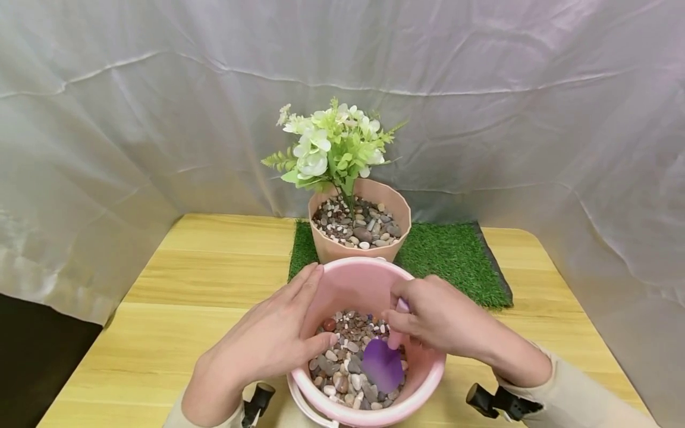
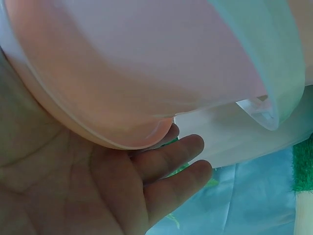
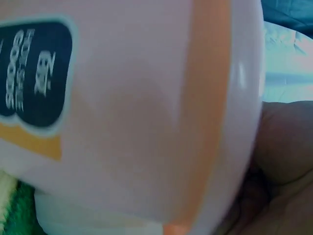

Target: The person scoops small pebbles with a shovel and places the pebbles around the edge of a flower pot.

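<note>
A pink bucket point(image 1: 423, 389), part filled with mixed pebbles point(image 1: 342, 380), stands in front of me. My left hand point(image 1: 273, 333) rests on its left rim, fingers stretched along the edge and thumb over the inside. In the left wrist view the palm lies against the bucket rim point(image 2: 83, 132) and the fingers point(image 2: 178, 188) are extended. My right hand point(image 1: 433, 315) grips the handle of a small toy shovel inside the right rim. The shovel's purple blade point(image 1: 382, 365) points down onto the pebbles. The right wrist view mostly shows the bucket's outer wall point(image 3: 132, 98) and dark label.
Behind the bucket stands a peach flowerpot point(image 1: 355, 252) with pebbles and artificial white flowers point(image 1: 337, 142), on a green turf mat point(image 1: 449, 255). The bucket's white handle point(image 1: 307, 410) hangs at its front left. Grey cloth point(image 1: 481, 119) surrounds the wooden table point(image 1: 203, 285).
</note>
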Tool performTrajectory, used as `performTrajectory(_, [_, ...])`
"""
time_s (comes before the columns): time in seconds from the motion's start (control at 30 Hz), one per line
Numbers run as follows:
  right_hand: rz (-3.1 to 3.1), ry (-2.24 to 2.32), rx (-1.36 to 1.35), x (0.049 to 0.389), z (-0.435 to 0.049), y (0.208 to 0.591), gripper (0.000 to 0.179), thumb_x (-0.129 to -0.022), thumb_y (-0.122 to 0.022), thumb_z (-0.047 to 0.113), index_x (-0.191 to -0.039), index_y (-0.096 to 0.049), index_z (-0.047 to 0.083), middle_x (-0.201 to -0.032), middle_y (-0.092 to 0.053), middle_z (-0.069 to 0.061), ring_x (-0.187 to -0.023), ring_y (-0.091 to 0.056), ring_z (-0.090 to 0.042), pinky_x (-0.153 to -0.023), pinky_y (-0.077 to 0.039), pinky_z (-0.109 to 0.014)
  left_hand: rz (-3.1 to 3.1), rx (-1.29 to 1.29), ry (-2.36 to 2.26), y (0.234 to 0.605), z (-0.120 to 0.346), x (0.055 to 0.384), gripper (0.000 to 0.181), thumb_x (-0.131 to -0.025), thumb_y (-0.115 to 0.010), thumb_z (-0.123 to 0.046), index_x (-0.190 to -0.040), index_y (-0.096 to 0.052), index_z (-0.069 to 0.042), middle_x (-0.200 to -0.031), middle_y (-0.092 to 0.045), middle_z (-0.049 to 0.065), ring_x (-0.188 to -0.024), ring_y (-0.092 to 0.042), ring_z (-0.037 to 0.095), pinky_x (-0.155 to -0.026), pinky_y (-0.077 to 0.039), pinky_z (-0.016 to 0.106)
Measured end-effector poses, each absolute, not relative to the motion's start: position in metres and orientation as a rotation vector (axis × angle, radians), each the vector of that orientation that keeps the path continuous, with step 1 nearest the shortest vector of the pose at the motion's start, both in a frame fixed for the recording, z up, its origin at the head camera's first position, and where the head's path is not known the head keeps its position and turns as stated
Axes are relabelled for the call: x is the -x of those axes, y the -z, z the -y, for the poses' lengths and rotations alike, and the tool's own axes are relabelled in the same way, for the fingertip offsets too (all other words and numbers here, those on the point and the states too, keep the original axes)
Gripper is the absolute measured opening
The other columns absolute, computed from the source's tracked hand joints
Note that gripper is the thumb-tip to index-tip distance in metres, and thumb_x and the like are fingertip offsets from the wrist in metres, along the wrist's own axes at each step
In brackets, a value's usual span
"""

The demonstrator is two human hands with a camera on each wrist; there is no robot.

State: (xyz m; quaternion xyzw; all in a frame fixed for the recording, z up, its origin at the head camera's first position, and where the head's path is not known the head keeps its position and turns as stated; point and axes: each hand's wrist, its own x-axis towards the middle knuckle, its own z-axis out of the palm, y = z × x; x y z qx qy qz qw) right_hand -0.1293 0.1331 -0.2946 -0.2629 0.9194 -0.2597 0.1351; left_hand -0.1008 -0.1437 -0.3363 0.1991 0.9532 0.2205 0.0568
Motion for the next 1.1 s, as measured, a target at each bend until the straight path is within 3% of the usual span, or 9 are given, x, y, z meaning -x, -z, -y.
performTrajectory(0.33, [-2.641, 0.862, 0.646, 0.1303, -0.129, 0.2991, 0.02, -0.102, -0.068, 0.026, -0.088, -0.064, 0.013, -0.063, -0.069, 0.013, -0.05, -0.063, -0.009, -0.044, -0.052, -0.027, -2.894, -0.604, -0.669, 0.3356, 0.143, 0.1016, 0.105, -0.095, -0.069, -0.057, -0.171, -0.011, -0.014, -0.178, -0.009, 0.007, -0.16, -0.027, 0.03, -0.127, -0.033, 0.052])
performTrajectory(0.57, [-2.483, 1.008, 0.642, 0.1281, -0.1242, 0.3015, 0.025, -0.103, -0.068, 0.024, -0.086, -0.058, 0.009, -0.072, -0.077, 0.009, -0.06, -0.072, -0.015, -0.051, -0.06, -0.034, -2.895, -0.612, -0.667, 0.3355, 0.1429, 0.1016, 0.105, -0.094, -0.069, -0.057, -0.171, -0.011, -0.015, -0.178, -0.009, 0.007, -0.16, -0.027, 0.029, -0.127, -0.033, 0.052])
performTrajectory(0.87, [-2.361, 1.183, 0.627, 0.1336, -0.1276, 0.3039, 0.026, -0.104, -0.067, 0.021, -0.089, -0.057, 0.002, -0.078, -0.08, 0.001, -0.059, -0.072, -0.021, -0.053, -0.063, -0.042, -2.902, -0.629, -0.651, 0.3356, 0.143, 0.1019, 0.106, -0.094, -0.069, -0.055, -0.17, -0.009, -0.012, -0.178, -0.008, 0.009, -0.16, -0.025, 0.03, -0.128, -0.031, 0.05])
performTrajectory(1.1, [-2.331, 1.235, 0.57, 0.1367, -0.1317, 0.3035, 0.035, -0.102, -0.069, 0.021, -0.123, -0.068, -0.008, -0.078, -0.078, -0.003, -0.058, -0.071, -0.021, -0.054, -0.063, -0.042, -2.896, -0.615, -0.67, 0.3364, 0.1428, 0.1015, 0.105, -0.095, -0.069, -0.055, -0.17, -0.01, -0.012, -0.178, -0.008, 0.009, -0.16, -0.025, 0.03, -0.128, -0.032, 0.051])
